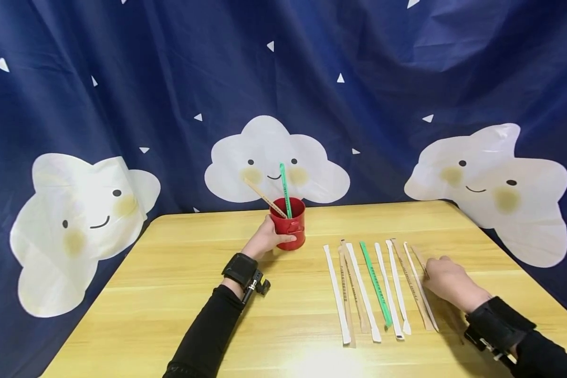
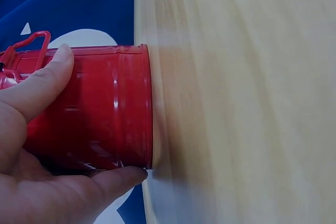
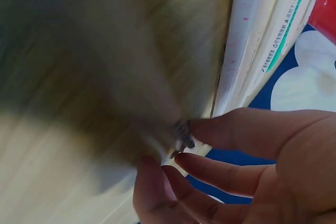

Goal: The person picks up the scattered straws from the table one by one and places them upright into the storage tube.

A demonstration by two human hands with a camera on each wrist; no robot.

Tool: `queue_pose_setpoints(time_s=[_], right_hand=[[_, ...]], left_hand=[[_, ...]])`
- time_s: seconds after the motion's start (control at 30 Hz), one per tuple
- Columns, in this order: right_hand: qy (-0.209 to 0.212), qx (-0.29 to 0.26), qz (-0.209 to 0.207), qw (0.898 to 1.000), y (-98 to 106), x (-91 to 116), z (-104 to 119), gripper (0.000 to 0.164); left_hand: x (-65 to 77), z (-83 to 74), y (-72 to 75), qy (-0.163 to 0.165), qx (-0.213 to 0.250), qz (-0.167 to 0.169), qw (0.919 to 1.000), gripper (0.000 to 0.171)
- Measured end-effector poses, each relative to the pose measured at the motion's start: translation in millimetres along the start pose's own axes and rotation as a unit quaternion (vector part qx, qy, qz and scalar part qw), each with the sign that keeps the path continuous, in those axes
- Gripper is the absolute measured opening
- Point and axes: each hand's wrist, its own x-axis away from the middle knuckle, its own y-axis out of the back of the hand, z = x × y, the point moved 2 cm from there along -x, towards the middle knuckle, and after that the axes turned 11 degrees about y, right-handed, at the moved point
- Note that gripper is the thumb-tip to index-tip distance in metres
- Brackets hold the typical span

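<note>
Left hand (image 1: 266,236): fingers curled round an upright, glossy red metal cup (image 1: 296,224), which stands on the pale wooden tabletop (image 1: 189,278) with a slim green straw (image 1: 285,191) and a slim brown straw (image 1: 263,197) tilted inside. Right hand (image 1: 453,283): fingers nearly closed, thumb and fingertips pinching a thin printed brown straw (image 1: 420,258) just beside a narrow white straw (image 1: 421,286). Advised: brace the cup lightly; raise the pinched straw straight up, as dragging it sideways could disturb its neighbour

Head POV fwd/down, wrist POVs close-up, all incl. red cup (image 1: 293,226)
</note>
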Motion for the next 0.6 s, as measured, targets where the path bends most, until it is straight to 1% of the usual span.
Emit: queue_pose_setpoints(time_s=[0.07,0.13,0.27,0.47,0.6], right_hand=[[0.004,0.012,0.001,1.000,-1.8,-0.5,0.4,0.004],[0.011,0.021,0.001,1.000,-3.2,-0.8,0.9,0.003],[0.018,0.036,-0.005,0.999,-4.7,-2.5,2.9,0.009],[0.001,0.032,-0.008,0.999,-6.5,-2.9,7.2,0.017],[0.014,0.041,-0.026,0.999,-6.6,-2.1,9.1,0.017]], left_hand=[[-0.3,0.3,0.3,0.000,-0.001,0.001,1.0000,0.083],[-0.4,0.3,0.5,-0.008,0.001,0.003,1.0000,0.084],[-0.1,0.6,1.0,-0.019,0.006,0.005,0.9998,0.084],[0.6,0.8,1.1,-0.017,0.000,0.002,0.9999,0.084],[0.8,-0.1,0.2,-0.024,0.001,0.006,0.9997,0.084]])
